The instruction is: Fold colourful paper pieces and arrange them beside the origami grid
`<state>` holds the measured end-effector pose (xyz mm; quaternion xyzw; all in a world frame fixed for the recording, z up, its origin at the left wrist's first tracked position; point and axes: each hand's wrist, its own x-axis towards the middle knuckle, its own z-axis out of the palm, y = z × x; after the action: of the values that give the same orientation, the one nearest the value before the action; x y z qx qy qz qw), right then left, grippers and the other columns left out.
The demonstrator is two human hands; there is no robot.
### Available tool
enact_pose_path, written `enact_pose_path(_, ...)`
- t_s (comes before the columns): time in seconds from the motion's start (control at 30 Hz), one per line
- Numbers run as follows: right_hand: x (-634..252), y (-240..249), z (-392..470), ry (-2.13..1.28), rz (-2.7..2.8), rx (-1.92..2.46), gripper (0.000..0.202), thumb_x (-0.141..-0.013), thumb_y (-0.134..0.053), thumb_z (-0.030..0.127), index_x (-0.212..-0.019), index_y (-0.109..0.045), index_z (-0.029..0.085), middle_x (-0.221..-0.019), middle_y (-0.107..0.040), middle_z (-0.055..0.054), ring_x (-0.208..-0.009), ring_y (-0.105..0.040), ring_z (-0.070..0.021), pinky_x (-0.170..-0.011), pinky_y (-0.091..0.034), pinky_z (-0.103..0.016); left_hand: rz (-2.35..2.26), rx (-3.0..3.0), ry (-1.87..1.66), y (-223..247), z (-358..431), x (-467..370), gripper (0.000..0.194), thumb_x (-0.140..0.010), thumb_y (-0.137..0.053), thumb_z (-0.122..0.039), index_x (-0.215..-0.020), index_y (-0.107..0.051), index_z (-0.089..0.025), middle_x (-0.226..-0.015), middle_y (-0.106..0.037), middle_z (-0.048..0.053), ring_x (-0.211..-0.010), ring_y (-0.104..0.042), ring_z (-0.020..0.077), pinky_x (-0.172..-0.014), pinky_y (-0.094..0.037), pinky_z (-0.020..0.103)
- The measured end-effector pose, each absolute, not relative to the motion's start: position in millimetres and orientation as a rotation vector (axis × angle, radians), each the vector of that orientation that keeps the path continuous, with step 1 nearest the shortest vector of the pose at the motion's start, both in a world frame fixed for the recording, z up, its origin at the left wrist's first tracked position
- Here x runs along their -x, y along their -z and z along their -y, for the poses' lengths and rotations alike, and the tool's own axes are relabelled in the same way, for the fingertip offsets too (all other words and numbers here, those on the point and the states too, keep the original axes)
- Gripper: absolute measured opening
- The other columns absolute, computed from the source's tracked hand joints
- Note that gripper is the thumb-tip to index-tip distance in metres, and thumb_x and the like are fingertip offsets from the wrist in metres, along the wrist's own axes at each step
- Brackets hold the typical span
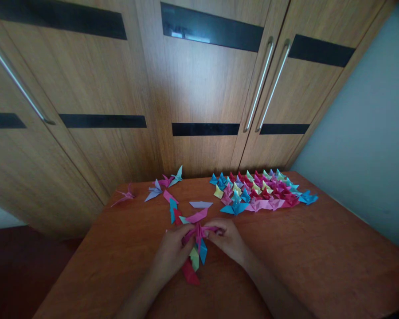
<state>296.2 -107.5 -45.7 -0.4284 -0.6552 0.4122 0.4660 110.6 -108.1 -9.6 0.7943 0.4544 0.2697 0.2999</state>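
Low in the head view, a pink folded paper piece (198,232) is held between both hands above the table. My left hand (176,247) pinches its left side, and my right hand (226,239) pinches the right side, fingers closed on the paper. Beneath and around the hands lie loose folded strips: a red one (190,272), a yellow-green one (194,258), a blue one (203,251) and a pink one (197,215). A pale lilac strip (201,204) rests just beyond them.
Rows of small colourful folded papers (256,188) stand at the back right of the wooden table (113,248). Several folded cranes, one of them lilac (154,190), sit at the back left. Wooden cupboard doors (199,88) rise behind the table, and a wall (365,146) borders the right.
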Motion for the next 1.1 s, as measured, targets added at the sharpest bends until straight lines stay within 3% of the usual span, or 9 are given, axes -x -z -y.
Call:
enact_pose_path(0.17, -295, 42, 113, -0.93, 1.79, 1.058, 0.013, -0.08, -0.059, 0.022, -0.07, -0.067, 0.018, -0.06, -0.056, 0.002, -0.055, -0.046, -0.0093, -0.052, -0.033, -0.02, -1.188, -2.055, -0.727, 11, 108, -110, 0.019, -0.085, -0.048, -0.025, -0.074, -0.062, -0.019, -0.068, -0.06, 0.0, -0.065, -0.054, 0.0162, -0.062, -0.037, 0.024)
enact_pose_path(0.37, -300, 38, 115, -1.522, 1.362, 0.848, 0.023, -0.079, -0.064, 0.038, -0.072, -0.065, 0.015, -0.064, -0.061, 0.0, -0.057, -0.051, -0.0101, -0.056, -0.04, -0.022, -0.924, -1.414, -0.773, 11, 107, -106, 0.023, -0.082, -0.058, -0.037, -0.075, -0.062, -0.016, -0.067, -0.058, -0.001, -0.061, -0.051, 0.0127, -0.058, -0.038, 0.022)
enact_pose_path(0.53, -300, 42, 116, -1.757, 0.981, 0.619, 0.02, -0.076, -0.07, 0.034, -0.071, -0.065, 0.015, -0.059, -0.06, 0.001, -0.052, -0.052, -0.0085, -0.053, -0.039, -0.02, -0.728, -1.061, -0.812, 11, 113, -109, 0.02, -0.078, -0.066, -0.034, -0.075, -0.064, -0.014, -0.064, -0.058, 0.0, -0.059, -0.049, 0.0099, -0.057, -0.038, 0.021)
enact_pose_path(0.8, -296, 38, 116, -1.795, 0.771, 0.487, 0.023, -0.077, -0.07, 0.036, -0.067, -0.061, 0.017, -0.059, -0.056, 0.002, -0.052, -0.049, -0.0084, -0.053, -0.039, -0.021, -0.569, -0.869, -0.883, 10, 116, -112, 0.019, -0.076, -0.071, -0.031, -0.069, -0.065, -0.014, -0.061, -0.058, 0.001, -0.058, -0.051, 0.0106, -0.059, -0.04, 0.022)
enact_pose_path(1.1, -297, 36, 114, -1.715, 0.677, 0.506, 0.033, -0.069, -0.076, 0.038, -0.059, -0.052, 0.018, -0.054, -0.048, 0.005, -0.051, -0.042, -0.0071, -0.053, -0.036, -0.019, -0.524, -0.841, -0.939, 13, 115, -109, 0.023, -0.074, -0.072, -0.032, -0.064, -0.063, -0.013, -0.058, -0.058, 0.0, -0.056, -0.051, 0.0107, -0.057, -0.042, 0.023)
